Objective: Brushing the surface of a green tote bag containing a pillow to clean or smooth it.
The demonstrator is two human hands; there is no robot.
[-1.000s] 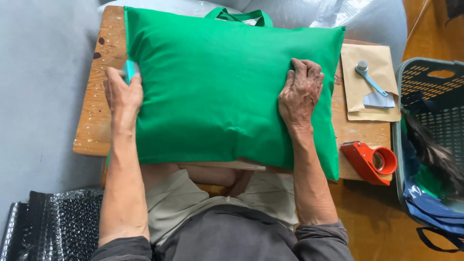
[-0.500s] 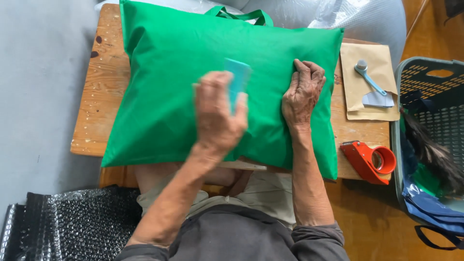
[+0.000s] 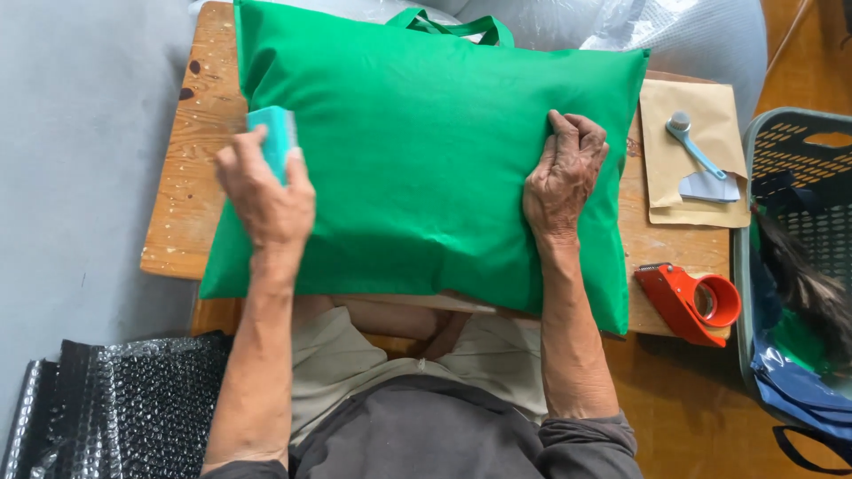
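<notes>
A stuffed green fabric bag (image 3: 417,160) with handles at its far edge lies across a small wooden table (image 3: 191,191). My left hand (image 3: 264,197) grips a small light-blue flat tool (image 3: 273,137) and presses it on the bag's left part. My right hand (image 3: 564,175) rests palm down with curled fingers on the bag's right side, holding it in place.
A brown envelope (image 3: 666,191) with a grey scraper (image 3: 701,168) on it lies at the table's right. A red tape dispenser (image 3: 692,302) sits at the front right corner. A grey basket (image 3: 799,266) stands to the right, black bubble wrap (image 3: 115,404) lower left.
My left hand with the blue tool swept from the bag's left edge to its middle, then back to the left. My right hand stayed put.
</notes>
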